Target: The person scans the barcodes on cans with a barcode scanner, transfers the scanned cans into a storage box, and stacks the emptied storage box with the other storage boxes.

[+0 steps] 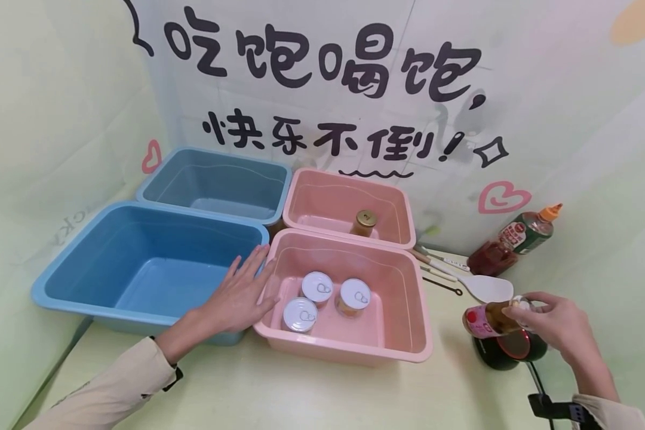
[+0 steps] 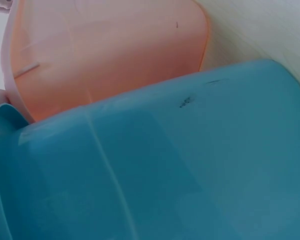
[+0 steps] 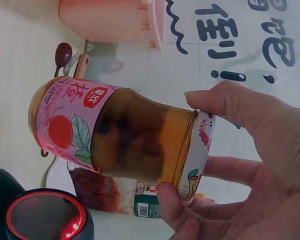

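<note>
My right hand (image 1: 556, 322) grips a glass jar (image 3: 135, 135) by its white printed lid, fingers and thumb around it. The jar lies tilted on its side in the air, its pink fruit label (image 3: 65, 122) showing and amber contents with dark pieces inside. Below it stands a black scanner (image 3: 45, 215) with a glowing red ring. My left hand (image 1: 244, 292) lies with fingers spread at the adjoining rims of the front blue bin (image 1: 156, 272) and the front pink bin (image 1: 349, 346). Inside that pink bin are three pull-tab cans (image 1: 317, 288).
Behind the front bins stand another blue bin (image 1: 215, 156) and a pink bin (image 1: 355, 182) holding a gold-lidded jar (image 1: 364, 222). On the right, a red sauce bottle (image 1: 513, 239) with an orange cap leans by the wall. A white spatula (image 1: 489, 288) and several utensils lie near it.
</note>
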Available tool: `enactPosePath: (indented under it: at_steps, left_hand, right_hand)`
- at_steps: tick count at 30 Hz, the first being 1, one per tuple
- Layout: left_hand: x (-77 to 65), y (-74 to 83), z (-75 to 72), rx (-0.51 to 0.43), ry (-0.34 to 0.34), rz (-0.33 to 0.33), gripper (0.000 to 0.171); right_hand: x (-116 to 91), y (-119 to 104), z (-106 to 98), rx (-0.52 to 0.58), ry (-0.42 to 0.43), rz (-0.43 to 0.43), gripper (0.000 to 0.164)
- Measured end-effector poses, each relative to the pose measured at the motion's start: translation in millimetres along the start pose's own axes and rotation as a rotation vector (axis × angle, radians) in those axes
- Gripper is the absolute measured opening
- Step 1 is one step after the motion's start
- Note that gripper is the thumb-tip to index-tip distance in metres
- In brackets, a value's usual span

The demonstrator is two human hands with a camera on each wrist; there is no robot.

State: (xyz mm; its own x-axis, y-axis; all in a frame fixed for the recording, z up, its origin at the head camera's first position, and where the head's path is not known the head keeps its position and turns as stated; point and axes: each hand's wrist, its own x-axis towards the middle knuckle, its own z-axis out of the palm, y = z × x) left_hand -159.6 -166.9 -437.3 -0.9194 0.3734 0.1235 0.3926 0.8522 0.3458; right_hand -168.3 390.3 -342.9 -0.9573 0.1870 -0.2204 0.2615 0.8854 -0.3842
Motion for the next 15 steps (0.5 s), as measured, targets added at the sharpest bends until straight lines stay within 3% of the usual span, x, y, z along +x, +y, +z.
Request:
enactPosePath:
  at_steps: [7, 15]
  left_hand:
    - [-0.5, -1.1, 0.4, 0.003, 0.005, 0.006, 0.074]
    - [0.1, -0.8, 0.4, 0.005, 0.005, 0.004, 0.074]
  right_hand:
    - [-1.1, 3.2, 5.4, 0.022, 0.029, -0.028, 0.073]
    - [-3.0, 12.2, 2.9, 0.054, -0.001, -0.089, 0.069]
